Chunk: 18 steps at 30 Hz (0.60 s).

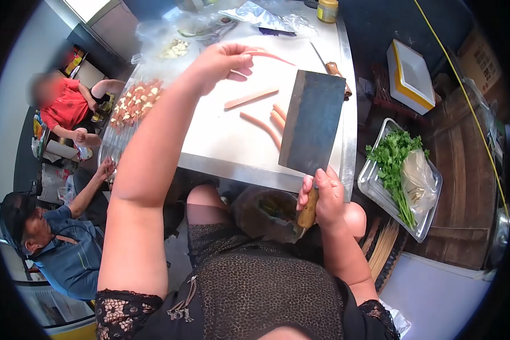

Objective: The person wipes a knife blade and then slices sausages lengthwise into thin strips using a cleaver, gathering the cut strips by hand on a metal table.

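Observation:
My right hand (326, 198) is wrapped round the wooden handle of a cleaver (314, 119), whose broad dark blade is raised over the right part of the white tabletop (209, 136). My left hand (225, 63) is closed in a pinch on a thin pinkish sausage strip (275, 56) above the far side of the table. Below it lies a sausage piece (252, 99) with a pale flat face. Nearer to me are a whole-looking sausage (260, 127) and more sausages (277, 116), partly hidden behind the blade.
Skewered pieces (136, 102) in a heap and peeled garlic (174, 49) lie on the left. A knife (320, 56) rests at the far right, below a jar (327, 10). Leafy greens (394, 153) fill a tray (371, 187) at right. Two people sit at left.

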Each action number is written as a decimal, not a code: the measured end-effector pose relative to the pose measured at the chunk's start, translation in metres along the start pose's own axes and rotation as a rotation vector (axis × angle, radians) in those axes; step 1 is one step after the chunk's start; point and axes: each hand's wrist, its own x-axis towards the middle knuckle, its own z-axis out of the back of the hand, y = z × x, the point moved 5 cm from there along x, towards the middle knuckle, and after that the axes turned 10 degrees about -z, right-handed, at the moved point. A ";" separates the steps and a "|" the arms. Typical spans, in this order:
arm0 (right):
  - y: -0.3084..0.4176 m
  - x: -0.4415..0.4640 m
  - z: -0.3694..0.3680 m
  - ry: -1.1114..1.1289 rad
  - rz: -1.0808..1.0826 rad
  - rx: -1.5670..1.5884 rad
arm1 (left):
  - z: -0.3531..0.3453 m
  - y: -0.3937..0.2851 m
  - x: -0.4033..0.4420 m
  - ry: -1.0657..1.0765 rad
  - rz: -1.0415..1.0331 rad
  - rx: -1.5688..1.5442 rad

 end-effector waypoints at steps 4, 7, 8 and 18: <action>0.001 0.000 0.006 -0.014 0.021 0.047 | 0.026 0.051 0.028 0.049 0.125 0.311; 0.003 -0.002 0.004 -0.017 -0.003 0.039 | 0.035 0.069 0.013 -0.082 -0.180 1.140; 0.003 -0.003 0.004 -0.017 -0.002 0.051 | 0.031 0.068 0.006 -0.101 -0.277 1.154; 0.001 -0.003 0.006 -0.022 0.062 0.035 | -0.081 0.067 -0.096 0.213 -0.741 1.143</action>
